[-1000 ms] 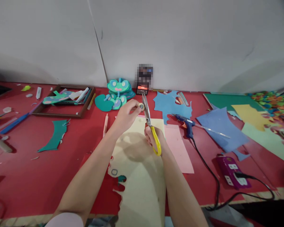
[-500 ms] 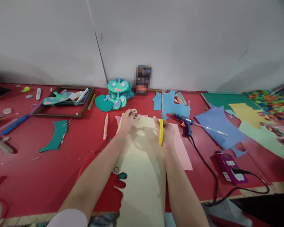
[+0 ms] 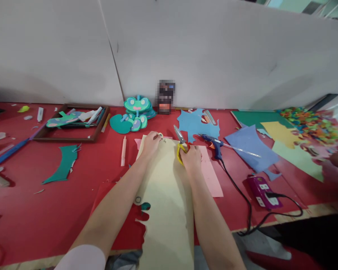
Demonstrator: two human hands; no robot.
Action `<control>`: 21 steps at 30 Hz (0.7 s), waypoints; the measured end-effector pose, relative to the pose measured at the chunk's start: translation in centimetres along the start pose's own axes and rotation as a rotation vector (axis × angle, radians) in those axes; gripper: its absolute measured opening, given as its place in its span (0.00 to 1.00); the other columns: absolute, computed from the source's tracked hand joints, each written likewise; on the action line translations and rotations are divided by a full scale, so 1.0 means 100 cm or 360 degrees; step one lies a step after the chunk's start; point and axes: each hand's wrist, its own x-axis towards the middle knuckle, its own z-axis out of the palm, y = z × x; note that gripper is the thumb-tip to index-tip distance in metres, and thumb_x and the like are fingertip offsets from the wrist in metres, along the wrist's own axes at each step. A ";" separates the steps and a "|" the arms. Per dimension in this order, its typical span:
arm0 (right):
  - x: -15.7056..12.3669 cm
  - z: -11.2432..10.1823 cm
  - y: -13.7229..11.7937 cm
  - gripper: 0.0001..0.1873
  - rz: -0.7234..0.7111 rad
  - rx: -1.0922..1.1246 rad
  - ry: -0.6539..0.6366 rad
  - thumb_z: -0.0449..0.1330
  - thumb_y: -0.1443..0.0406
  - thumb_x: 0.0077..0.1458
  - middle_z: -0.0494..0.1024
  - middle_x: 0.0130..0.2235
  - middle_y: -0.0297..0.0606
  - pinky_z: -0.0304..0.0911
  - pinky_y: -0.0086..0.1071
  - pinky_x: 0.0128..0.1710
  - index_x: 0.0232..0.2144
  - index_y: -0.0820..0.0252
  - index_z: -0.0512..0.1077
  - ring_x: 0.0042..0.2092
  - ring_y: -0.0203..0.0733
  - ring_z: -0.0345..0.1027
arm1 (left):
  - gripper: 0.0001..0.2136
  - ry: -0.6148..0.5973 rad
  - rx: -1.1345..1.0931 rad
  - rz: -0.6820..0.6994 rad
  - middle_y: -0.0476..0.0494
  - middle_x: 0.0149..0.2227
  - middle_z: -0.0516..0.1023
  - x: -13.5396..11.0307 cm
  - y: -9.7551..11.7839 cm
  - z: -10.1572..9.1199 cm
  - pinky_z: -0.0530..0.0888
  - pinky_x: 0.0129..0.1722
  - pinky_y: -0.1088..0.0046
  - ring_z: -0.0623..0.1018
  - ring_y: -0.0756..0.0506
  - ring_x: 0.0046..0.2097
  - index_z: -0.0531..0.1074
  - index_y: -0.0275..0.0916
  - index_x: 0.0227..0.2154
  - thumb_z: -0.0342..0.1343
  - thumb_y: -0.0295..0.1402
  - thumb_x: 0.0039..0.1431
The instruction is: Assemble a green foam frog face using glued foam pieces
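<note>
A red table [image 3: 45, 210] strewn with coloured foam scraps runs along a grey wall; a cream sheet [image 3: 163, 195] lies on it between the forearms; the left hand [image 3: 151, 143] rests at its far corner, fingertips pinching a small pale piece [image 3: 160, 135]; the right hand [image 3: 191, 159] grips the yellow-handled scissors [image 3: 181, 144] over the sheet's far edge, blades pointing wallward, near a glue gun [image 3: 214, 144].
</note>
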 end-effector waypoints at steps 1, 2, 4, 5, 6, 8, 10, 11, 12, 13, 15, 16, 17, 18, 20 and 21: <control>0.000 -0.001 0.000 0.19 -0.0007 0.0007 -0.0009 0.55 0.60 0.51 0.71 0.43 0.55 0.57 0.41 0.46 0.40 0.70 0.70 0.46 0.54 0.65 | 0.05 -0.0023 0.0025 0.0025 0.46 0.31 0.73 0.000 0.001 0.000 0.68 0.37 0.73 0.73 0.48 0.36 0.68 0.38 0.24 0.50 0.32 0.53; 0.000 -0.002 0.000 0.19 -0.0016 0.0019 -0.0034 0.54 0.60 0.51 0.71 0.44 0.55 0.57 0.41 0.46 0.40 0.70 0.71 0.46 0.54 0.65 | 0.05 -0.0056 0.0053 0.0051 0.46 0.32 0.73 -0.001 0.002 0.000 0.68 0.38 0.73 0.73 0.48 0.37 0.69 0.38 0.25 0.50 0.31 0.53; 0.001 -0.004 -0.001 0.19 -0.0023 0.0050 -0.0116 0.54 0.60 0.51 0.71 0.44 0.55 0.58 0.41 0.45 0.40 0.70 0.71 0.45 0.53 0.66 | 0.06 -0.0148 0.0117 0.0108 0.45 0.34 0.74 -0.003 0.004 0.000 0.68 0.40 0.72 0.74 0.47 0.37 0.70 0.39 0.25 0.50 0.31 0.53; 0.001 -0.005 -0.001 0.20 -0.0018 0.0061 -0.0151 0.54 0.59 0.51 0.71 0.44 0.55 0.59 0.40 0.44 0.40 0.70 0.71 0.45 0.53 0.66 | 0.06 -0.0206 0.0154 0.0140 0.45 0.34 0.75 -0.004 0.005 0.001 0.68 0.40 0.71 0.74 0.47 0.38 0.71 0.39 0.25 0.51 0.31 0.53; 0.002 -0.005 0.000 0.20 -0.0015 0.0069 -0.0174 0.54 0.59 0.51 0.71 0.44 0.54 0.59 0.40 0.44 0.40 0.69 0.71 0.45 0.53 0.67 | 0.06 -0.0263 0.0191 0.0173 0.45 0.35 0.75 -0.005 0.005 0.001 0.68 0.41 0.71 0.74 0.47 0.38 0.72 0.39 0.24 0.52 0.31 0.52; 0.003 -0.007 0.001 0.20 -0.0021 0.0079 -0.0181 0.54 0.59 0.50 0.71 0.43 0.54 0.59 0.40 0.44 0.40 0.69 0.71 0.45 0.53 0.67 | 0.05 -0.0355 0.0263 0.0232 0.45 0.38 0.76 -0.007 0.007 0.002 0.67 0.43 0.69 0.73 0.46 0.40 0.73 0.40 0.23 0.53 0.30 0.51; 0.005 -0.007 0.002 0.19 -0.0038 0.0109 -0.0180 0.54 0.59 0.50 0.71 0.42 0.53 0.60 0.39 0.43 0.40 0.68 0.72 0.44 0.52 0.67 | 0.05 -0.0396 0.0330 0.0272 0.44 0.39 0.76 -0.008 0.008 0.003 0.67 0.45 0.68 0.73 0.45 0.41 0.73 0.40 0.24 0.53 0.29 0.51; 0.005 -0.008 0.003 0.19 -0.0044 0.0129 -0.0183 0.54 0.59 0.50 0.71 0.43 0.52 0.60 0.39 0.43 0.39 0.67 0.72 0.43 0.52 0.67 | 0.06 -0.0400 0.0360 0.0283 0.43 0.39 0.75 -0.008 0.009 0.003 0.66 0.45 0.67 0.73 0.45 0.41 0.73 0.40 0.24 0.52 0.29 0.52; 0.006 -0.008 0.004 0.19 -0.0044 0.0148 -0.0185 0.54 0.59 0.50 0.72 0.43 0.52 0.60 0.38 0.42 0.39 0.67 0.72 0.43 0.51 0.67 | 0.07 -0.0401 0.0387 0.0292 0.43 0.38 0.75 -0.008 0.009 0.003 0.66 0.44 0.67 0.72 0.45 0.40 0.74 0.39 0.25 0.51 0.28 0.52; 0.006 -0.009 0.004 0.19 -0.0039 0.0160 -0.0187 0.54 0.58 0.50 0.72 0.43 0.52 0.60 0.38 0.42 0.39 0.67 0.72 0.43 0.51 0.68 | 0.07 -0.0404 0.0411 0.0300 0.43 0.38 0.74 -0.008 0.010 0.003 0.66 0.44 0.67 0.72 0.45 0.40 0.74 0.39 0.25 0.50 0.28 0.53; 0.007 -0.010 0.005 0.20 -0.0025 0.0172 -0.0193 0.55 0.57 0.50 0.73 0.42 0.52 0.60 0.38 0.41 0.39 0.67 0.73 0.43 0.52 0.68 | 0.07 -0.0417 0.0448 0.0310 0.43 0.36 0.73 -0.009 0.011 0.002 0.66 0.43 0.67 0.71 0.45 0.39 0.73 0.39 0.25 0.50 0.28 0.53; 0.008 -0.011 0.005 0.20 -0.0012 0.0185 -0.0197 0.54 0.56 0.50 0.73 0.41 0.52 0.60 0.38 0.40 0.38 0.67 0.73 0.42 0.52 0.68 | 0.07 -0.0426 0.0460 0.0311 0.43 0.35 0.73 -0.009 0.012 0.002 0.66 0.43 0.67 0.71 0.45 0.39 0.73 0.39 0.25 0.50 0.28 0.53; 0.009 -0.012 0.005 0.21 0.0008 0.0206 -0.0200 0.53 0.55 0.51 0.74 0.40 0.52 0.61 0.38 0.39 0.37 0.66 0.74 0.41 0.52 0.69 | 0.07 -0.0434 0.0466 0.0309 0.43 0.35 0.72 -0.009 0.013 0.002 0.66 0.44 0.67 0.70 0.45 0.39 0.73 0.39 0.26 0.50 0.28 0.53; 0.010 -0.013 0.006 0.21 0.0031 0.0233 -0.0204 0.52 0.54 0.52 0.75 0.38 0.52 0.60 0.38 0.38 0.36 0.66 0.74 0.40 0.52 0.69 | 0.07 -0.0438 0.0467 0.0303 0.43 0.34 0.72 -0.010 0.013 0.003 0.65 0.44 0.67 0.70 0.45 0.39 0.73 0.39 0.26 0.51 0.28 0.53; 0.011 -0.014 0.007 0.23 0.0063 0.0293 -0.0196 0.49 0.53 0.55 0.76 0.34 0.51 0.60 0.38 0.37 0.33 0.66 0.75 0.38 0.51 0.70 | 0.07 -0.0435 0.0449 0.0280 0.43 0.34 0.71 -0.012 0.015 0.004 0.64 0.46 0.65 0.69 0.44 0.40 0.73 0.39 0.25 0.50 0.28 0.53; 0.012 -0.015 0.007 0.23 0.0067 0.0319 -0.0176 0.48 0.54 0.56 0.76 0.33 0.51 0.60 0.37 0.37 0.33 0.66 0.75 0.38 0.51 0.70 | 0.07 -0.0430 0.0428 0.0263 0.43 0.33 0.71 -0.012 0.015 0.006 0.64 0.46 0.65 0.69 0.44 0.40 0.72 0.39 0.25 0.50 0.28 0.53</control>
